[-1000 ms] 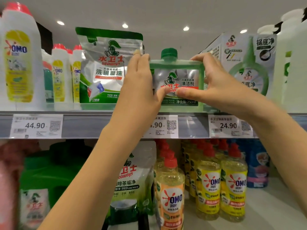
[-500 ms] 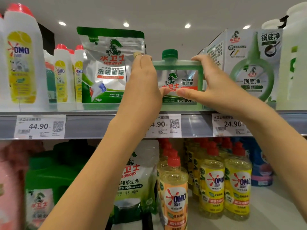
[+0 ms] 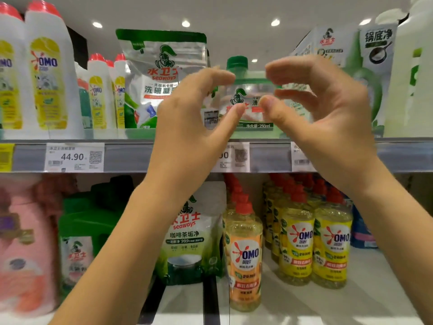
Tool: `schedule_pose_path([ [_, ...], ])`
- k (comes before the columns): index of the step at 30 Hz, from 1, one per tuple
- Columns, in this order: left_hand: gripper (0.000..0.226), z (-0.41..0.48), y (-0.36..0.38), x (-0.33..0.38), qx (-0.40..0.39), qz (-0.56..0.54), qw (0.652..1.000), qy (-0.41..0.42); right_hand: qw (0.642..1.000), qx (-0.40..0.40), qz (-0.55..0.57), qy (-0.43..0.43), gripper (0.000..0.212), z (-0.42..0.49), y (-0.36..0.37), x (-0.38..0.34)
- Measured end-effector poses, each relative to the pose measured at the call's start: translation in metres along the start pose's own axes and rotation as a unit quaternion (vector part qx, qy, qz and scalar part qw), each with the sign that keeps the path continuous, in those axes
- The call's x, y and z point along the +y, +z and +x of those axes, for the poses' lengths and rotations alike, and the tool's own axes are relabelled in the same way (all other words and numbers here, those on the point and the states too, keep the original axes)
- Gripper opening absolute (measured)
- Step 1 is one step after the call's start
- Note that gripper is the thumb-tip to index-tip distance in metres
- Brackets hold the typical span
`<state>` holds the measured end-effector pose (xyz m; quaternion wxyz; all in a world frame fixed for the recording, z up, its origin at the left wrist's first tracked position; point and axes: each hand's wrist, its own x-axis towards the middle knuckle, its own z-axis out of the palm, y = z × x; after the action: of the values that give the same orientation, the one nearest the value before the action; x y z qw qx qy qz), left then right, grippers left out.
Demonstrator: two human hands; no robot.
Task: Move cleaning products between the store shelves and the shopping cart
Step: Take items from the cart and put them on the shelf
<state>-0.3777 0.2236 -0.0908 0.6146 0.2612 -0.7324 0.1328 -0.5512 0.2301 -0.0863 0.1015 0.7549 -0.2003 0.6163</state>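
Head view, change noted: half a second ago both hands clasped the green bottle [image 3: 248, 90] by its sides. Both have since let go and drawn back toward the camera.

The left hand [image 3: 187, 127] is released, its fingers and thumb bent in a loose C and holding nothing. The right hand [image 3: 328, 118] is in the same state, mirrored. Both are motion-blurred, and the two thumb tips sit near each other in front of the bottle's label. No contact with the bottle is visible.

Location of item: the green bottle stands upright on the upper shelf [image 3: 131, 158], its base just behind the front lip. It has not shifted from its earlier spot.

Edges and clearance:
- The silver-and-green pouch [image 3: 161, 73] stands just beside the bottle on the left.
- The white-and-green box [image 3: 377, 43] stands near it on the right, and the right hand hides the gap between them.
- Open air lies above the green cap, up to the ceiling.
- The front of the shelf is open toward the person, and both forearms rise across the lip from below.
- White OMO bottles [image 3: 46, 73] fill the left end of the upper shelf, above the 44.90 price tag [image 3: 74, 157].
- Yellow OMO bottles [image 3: 297, 240] crowd the lower shelf, with bare shelf board in front of them.
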Motion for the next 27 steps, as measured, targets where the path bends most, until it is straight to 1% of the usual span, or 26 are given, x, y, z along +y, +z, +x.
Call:
schedule_pose_path([
  [2,0.028,-0.016,-0.013,0.012,-0.023,-0.024,0.999,-0.015,0.999,-0.010,0.040,0.007,0.023,-0.016,0.001,-0.012],
  [4,0.025,-0.036,-0.025,0.022,-0.052,-0.019,0.998,-0.039,0.996,-0.026,0.082,0.037,0.020,-0.037,0.004,-0.020],
  [7,0.022,-0.077,-0.046,0.029,-0.064,-0.046,0.990,-0.119,0.978,-0.043,0.179,0.098,0.018,-0.072,0.017,-0.029],
  [10,0.020,-0.121,-0.068,0.033,-0.064,-0.075,0.973,-0.208,0.957,-0.076,0.244,0.141,0.019,-0.103,0.040,-0.042],
  [14,0.021,-0.173,-0.107,0.035,-0.009,-0.087,0.947,-0.308,0.921,-0.131,0.318,0.183,0.018,-0.132,0.083,-0.066],
  [17,0.026,-0.209,-0.142,0.043,0.027,-0.072,0.925,-0.372,0.881,-0.183,0.383,0.209,0.017,-0.150,0.113,-0.089],
  [19,0.028,-0.232,-0.168,0.052,0.045,-0.045,0.914,-0.402,0.857,-0.215,0.414,0.220,0.018,-0.160,0.137,-0.109],
  [23,0.030,-0.278,-0.230,0.066,0.107,0.012,0.878,-0.467,0.823,-0.272,0.443,0.230,0.021,-0.177,0.194,-0.164],
  [24,0.029,-0.289,-0.247,0.071,0.116,0.030,0.869,-0.480,0.810,-0.278,0.461,0.231,0.021,-0.181,0.209,-0.181],
  [27,0.028,-0.321,-0.301,0.087,0.137,0.084,0.843,-0.514,0.757,-0.312,0.522,0.238,0.019,-0.192,0.257,-0.238],
])
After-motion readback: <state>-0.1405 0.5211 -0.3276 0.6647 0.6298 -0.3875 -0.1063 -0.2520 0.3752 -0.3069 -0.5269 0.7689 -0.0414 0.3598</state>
